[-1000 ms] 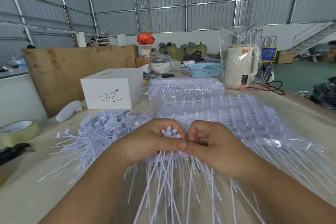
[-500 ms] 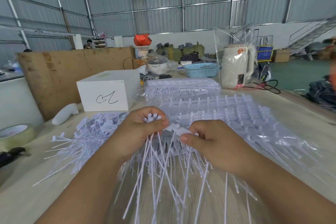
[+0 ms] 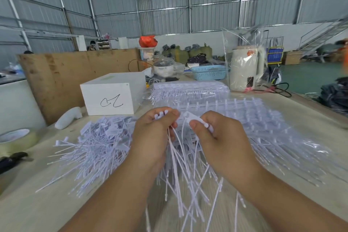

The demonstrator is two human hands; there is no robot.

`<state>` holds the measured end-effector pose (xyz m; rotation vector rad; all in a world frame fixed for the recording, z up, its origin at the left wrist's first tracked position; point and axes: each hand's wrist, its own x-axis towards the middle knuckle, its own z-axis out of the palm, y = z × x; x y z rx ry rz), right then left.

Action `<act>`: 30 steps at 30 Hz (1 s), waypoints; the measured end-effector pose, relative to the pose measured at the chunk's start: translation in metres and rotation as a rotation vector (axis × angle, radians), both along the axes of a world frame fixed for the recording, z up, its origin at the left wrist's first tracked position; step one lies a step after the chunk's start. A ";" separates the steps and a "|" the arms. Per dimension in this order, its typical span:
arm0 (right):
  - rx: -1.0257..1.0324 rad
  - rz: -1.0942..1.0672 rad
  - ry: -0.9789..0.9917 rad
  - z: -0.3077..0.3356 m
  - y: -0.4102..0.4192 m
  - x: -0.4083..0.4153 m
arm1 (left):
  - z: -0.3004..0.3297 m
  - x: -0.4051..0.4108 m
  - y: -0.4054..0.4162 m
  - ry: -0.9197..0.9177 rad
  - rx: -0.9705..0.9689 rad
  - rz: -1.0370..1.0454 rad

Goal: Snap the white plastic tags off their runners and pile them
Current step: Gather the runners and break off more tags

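Many tags in clear bag

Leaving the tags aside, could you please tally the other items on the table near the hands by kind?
White box with a scribble: 1
Tape roll: 1
Blue basket: 1
White kettle in a clear bag: 1
White handheld tool beside the box: 1
Total: 5

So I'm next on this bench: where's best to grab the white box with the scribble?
Take the white box by its two side walls, coming from above with both hands. It sits upright and square on the table, its top face bare; the loose tag pile crowds its front.
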<state>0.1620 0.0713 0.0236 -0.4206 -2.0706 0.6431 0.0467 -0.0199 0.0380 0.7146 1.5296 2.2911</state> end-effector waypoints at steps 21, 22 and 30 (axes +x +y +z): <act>-0.164 0.388 -0.291 -0.010 0.008 0.008 | 0.004 -0.025 -0.034 0.448 -0.347 -0.681; -0.181 0.382 -0.270 -0.010 0.008 0.007 | 0.005 -0.025 -0.032 0.476 -0.347 -0.650; -0.160 0.342 -0.189 -0.010 0.013 0.008 | 0.002 -0.024 -0.027 0.521 -0.386 -0.480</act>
